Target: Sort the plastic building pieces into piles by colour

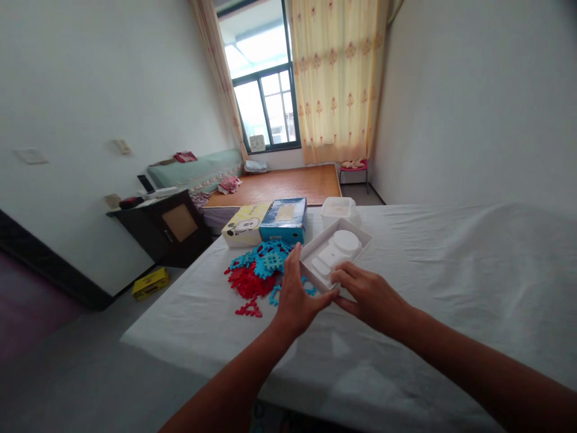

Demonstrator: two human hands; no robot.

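Observation:
Between my two hands is a shallow white box (311,249), held tilted above the table. Inside it lies a white moulded insert (346,242) with a round raised part at its far end. My left hand (295,300) grips the box's left side and near corner, thumb stretched along the near edge. At the near right corner, my right hand (367,294) pinches the box edge, its fingers bent over the rim. Left of the box are a pile of blue plastic interlocking pieces (270,263) and a pile of red ones (250,281).
Behind the pieces stand a yellow cartoon box (247,225) and a blue box (283,219). A translucent white container (337,208) is beyond the held box. A white cloth (433,258) covers the table. A dark cabinet (180,225) and a yellow box (151,283) are at left.

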